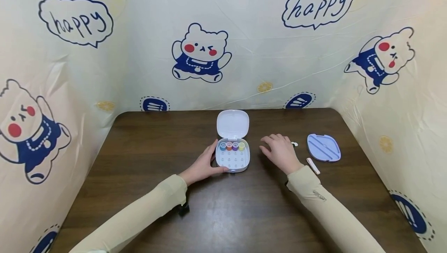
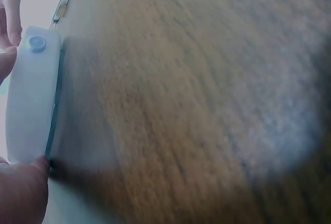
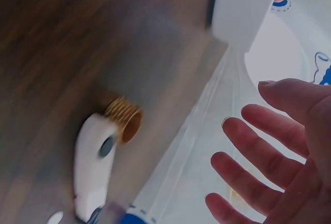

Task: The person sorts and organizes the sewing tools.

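A small white sewing-kit box [image 1: 233, 163] stands on the table with its lid [image 1: 233, 124] raised at the back. Its back row of pegs carries several small bobbins [image 1: 235, 146] in blue, orange, purple and yellow; the other pegs are bare. My left hand [image 1: 202, 165] grips the box from the left, thumb at the front edge and fingers along the far side. To the right of the box, my right hand [image 1: 281, 152] hovers with spread, loosely bent fingers and nothing in them. The right wrist view shows a brass-coloured thimble [image 3: 124, 119] beside a white piece with a dark button [image 3: 95, 167].
Over on the right lies a periwinkle-blue tray [image 1: 324, 148] with diagonal ridges. A slim white stick-like piece [image 1: 313, 165] rests in front of it. Patterned cloth [image 1: 258, 59] encloses the dark wooden table [image 1: 153, 144] at the back and sides.
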The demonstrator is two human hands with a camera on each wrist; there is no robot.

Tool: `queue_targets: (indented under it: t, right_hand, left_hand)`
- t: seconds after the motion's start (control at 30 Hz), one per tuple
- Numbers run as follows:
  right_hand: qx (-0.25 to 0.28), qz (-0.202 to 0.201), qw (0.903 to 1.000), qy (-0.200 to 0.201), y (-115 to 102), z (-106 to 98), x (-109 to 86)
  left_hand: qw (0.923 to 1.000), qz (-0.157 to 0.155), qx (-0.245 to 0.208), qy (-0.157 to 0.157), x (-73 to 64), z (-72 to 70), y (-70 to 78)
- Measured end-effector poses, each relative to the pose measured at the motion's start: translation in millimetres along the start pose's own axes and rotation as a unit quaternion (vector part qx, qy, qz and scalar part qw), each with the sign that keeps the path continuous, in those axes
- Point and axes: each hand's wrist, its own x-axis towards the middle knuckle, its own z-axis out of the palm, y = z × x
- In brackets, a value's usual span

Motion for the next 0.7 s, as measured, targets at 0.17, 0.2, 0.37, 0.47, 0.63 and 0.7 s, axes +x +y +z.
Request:
queue_targets:
  t: [0.17,0.2,0.37,0.47,0.63,0.7]
  right_hand:
    - [-0.008,0.004,0.9998,0.018,17,-5,-9.0]
    - [-0.011,0.004,0.9997,0.022,20,-6,-10.9]
    - [-0.016,0.012,0.9994,0.029,40,-10,-20.1]
    - [-0.019,0.014,0.9993,0.03,52,-11,-24.7]
    - [-0.023,0.017,0.999,0.035,71,-15,-31.5]
    - [-0.022,0.022,0.9987,0.042,77,-18,-34.3]
  left_hand:
    - [1.0,0.001,0.003,0.007,2.5,0.2,0.3]
    - [1.0,0.003,0.003,0.009,2.9,0.3,0.7]
    - [0.9999,0.007,0.003,0.011,3.0,0.6,0.9]
    - [0.9999,0.003,0.009,0.01,3.0,1.5,-1.2]
    - [0.9998,-0.006,0.014,0.01,3.0,3.7,-3.4]
    - [0.9998,-0.01,0.012,0.009,2.6,4.4,-2.9]
